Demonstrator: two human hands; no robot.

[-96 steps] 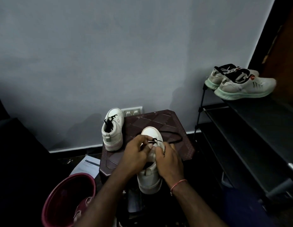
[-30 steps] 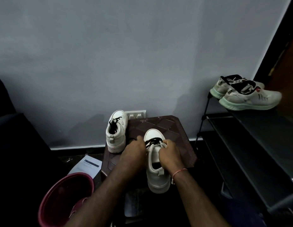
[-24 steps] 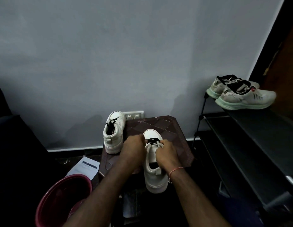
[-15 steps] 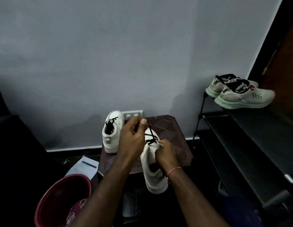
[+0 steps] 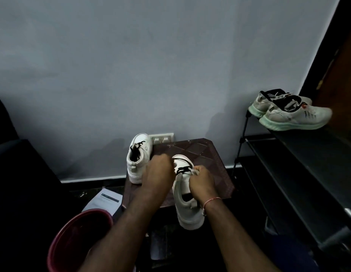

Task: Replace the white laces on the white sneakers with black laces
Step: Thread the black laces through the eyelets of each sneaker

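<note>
Head — right hand [image 5: 202,181] grips sneaker [image 5: 187,214] — left hand [image 5: 159,171] blurred

Blurred, fingers indistinct: left hand [image 5: 158,169], covering left side of near sneaker [image 5: 187,214]; cannot tell whether gripping black lace [image 5: 183,170]. Cut off by bottom edge, near left: red bucket [image 5: 78,232]. Too small to read: print on paper [image 5: 106,201].

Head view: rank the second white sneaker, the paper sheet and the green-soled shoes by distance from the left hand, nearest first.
From the left hand:
1. Second white sneaker, just left, on the stool.
2. Paper sheet, lower left.
3. Green-soled shoes, atop the rack, far right.
</note>
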